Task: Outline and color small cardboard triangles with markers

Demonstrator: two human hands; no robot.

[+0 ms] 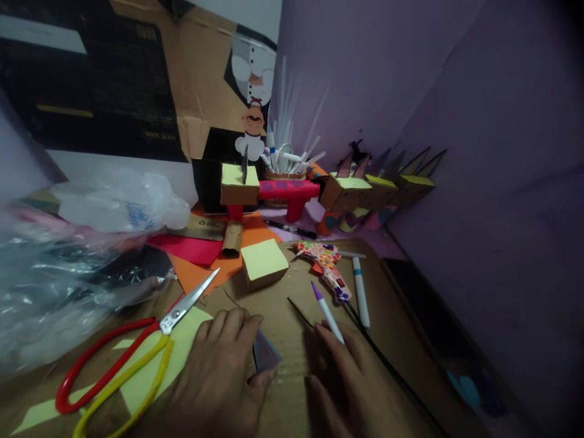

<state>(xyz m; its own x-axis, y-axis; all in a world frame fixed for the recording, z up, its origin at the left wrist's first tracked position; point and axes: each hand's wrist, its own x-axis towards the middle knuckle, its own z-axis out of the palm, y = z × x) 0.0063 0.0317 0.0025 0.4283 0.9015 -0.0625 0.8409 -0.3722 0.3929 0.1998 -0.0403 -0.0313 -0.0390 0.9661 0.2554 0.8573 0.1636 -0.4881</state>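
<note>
My left hand (223,365) rests low over the cardboard mat, fingers bent and thumb out to the side. Between its fingertips and thumb shows a small grey-blue triangular piece (268,351), partly covered by the hand. My right hand (353,377) is beside it, with thumb and index finger apart and no object between them. A white marker with a purple tip (327,313) runs behind its fingers, and a thin dark strip (300,311) ends at its index fingertip. Left of my left hand lie open scissors (171,319) with red and yellow handles.
Ahead are a yellow-topped cardboard box (265,261), a patterned glue gun (326,264) with a cord, and another marker (360,292). Cardboard figures with yellow tops (349,188) stand behind. Plastic bags (82,261) crowd the left; a purple wall (479,152) bounds the right.
</note>
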